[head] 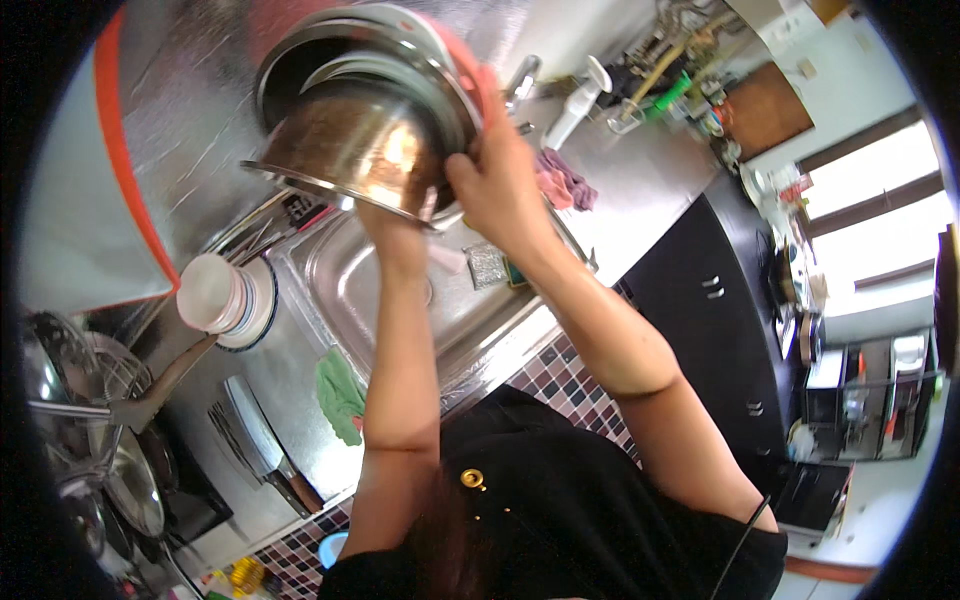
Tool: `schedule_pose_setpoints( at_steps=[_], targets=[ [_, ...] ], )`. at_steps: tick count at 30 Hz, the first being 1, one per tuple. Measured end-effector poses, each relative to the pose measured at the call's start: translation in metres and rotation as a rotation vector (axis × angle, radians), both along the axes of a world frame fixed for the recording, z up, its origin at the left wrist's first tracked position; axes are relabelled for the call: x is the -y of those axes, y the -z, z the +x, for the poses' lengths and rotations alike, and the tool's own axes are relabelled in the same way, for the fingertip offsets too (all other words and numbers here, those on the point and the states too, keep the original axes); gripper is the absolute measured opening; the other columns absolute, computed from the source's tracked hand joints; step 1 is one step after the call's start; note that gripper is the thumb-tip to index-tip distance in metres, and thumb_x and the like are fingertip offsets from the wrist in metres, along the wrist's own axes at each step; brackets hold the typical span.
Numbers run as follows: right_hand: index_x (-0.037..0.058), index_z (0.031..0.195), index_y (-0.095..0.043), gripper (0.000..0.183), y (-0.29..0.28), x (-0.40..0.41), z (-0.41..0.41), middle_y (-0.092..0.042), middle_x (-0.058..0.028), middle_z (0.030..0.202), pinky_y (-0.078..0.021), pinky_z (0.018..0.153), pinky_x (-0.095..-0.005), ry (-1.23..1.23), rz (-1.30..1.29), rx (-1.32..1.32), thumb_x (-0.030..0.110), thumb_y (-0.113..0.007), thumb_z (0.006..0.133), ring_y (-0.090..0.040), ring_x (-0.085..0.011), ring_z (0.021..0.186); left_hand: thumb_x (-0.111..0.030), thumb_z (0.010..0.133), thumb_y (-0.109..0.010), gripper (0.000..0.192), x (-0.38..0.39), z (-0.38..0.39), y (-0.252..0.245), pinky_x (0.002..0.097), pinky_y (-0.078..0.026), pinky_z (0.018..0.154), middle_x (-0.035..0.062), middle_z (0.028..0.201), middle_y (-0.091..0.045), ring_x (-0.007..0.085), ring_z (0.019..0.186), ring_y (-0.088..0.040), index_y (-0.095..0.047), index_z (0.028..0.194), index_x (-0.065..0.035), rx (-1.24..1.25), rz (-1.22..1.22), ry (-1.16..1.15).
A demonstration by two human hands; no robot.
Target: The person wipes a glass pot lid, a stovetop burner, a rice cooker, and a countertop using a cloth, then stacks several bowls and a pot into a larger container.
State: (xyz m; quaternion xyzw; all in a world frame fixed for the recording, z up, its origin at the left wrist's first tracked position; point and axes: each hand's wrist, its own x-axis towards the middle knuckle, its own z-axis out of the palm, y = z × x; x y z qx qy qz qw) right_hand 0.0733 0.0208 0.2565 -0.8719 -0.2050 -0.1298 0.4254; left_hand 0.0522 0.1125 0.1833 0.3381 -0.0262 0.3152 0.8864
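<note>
My right hand (495, 180) grips the right rim of a nested stack. The stack holds a large stainless steel basin (281, 86) and a pink-red plastic basin (461, 56). In front of it a shiny steel bowl (360, 142) is tilted, its mouth towards me and downward. My left hand (390, 229) reaches under that bowl's rim and supports it; the fingers are hidden inside. All of this is held above the stainless steel sink (341, 277). A steel scrubber (486, 266) and a sponge (516, 274) lie at the sink's right side.
Left of the sink stand stacked bowls (214, 292) on plates. A cleaver (259, 427) and a green cloth (341, 394) lie nearer me. Pans and ladles crowd the far left. On the right are the faucet (523, 79), pink and purple cloths (566, 184) and a white bottle (574, 105).
</note>
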Motion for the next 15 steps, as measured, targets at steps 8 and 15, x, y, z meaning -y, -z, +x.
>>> schedule_pose_setpoints(
  at_steps=[8,15],
  targets=[
    [0.0325,0.151,-0.018,0.096,0.104,-0.010,-0.011,-0.052,-0.0138,0.130,-0.0435,0.088,-0.0302,-0.161,0.565,-0.470,-0.010,-0.050,0.072,-0.054,-0.0247,0.106,-0.037,0.100,-0.029,0.058,-0.036,-0.041,0.041,0.0502,-0.009,0.115,0.0263,0.155,-0.006,0.0443,0.142,-0.011,-0.029,0.144,0.0005,-0.697,1.280,-0.424],
    [0.0150,0.141,-0.034,0.070,0.165,0.015,-0.081,-0.060,-0.0145,0.105,-0.0576,0.047,-0.0369,-0.062,0.812,-1.232,-0.006,-0.051,0.077,-0.065,-0.0251,0.082,-0.045,0.100,-0.025,0.054,-0.007,-0.097,0.077,0.0569,-0.022,0.109,0.0284,0.153,-0.011,0.0527,0.135,-0.023,-0.027,0.149,-0.0227,-1.223,1.678,-0.262]
  ],
)
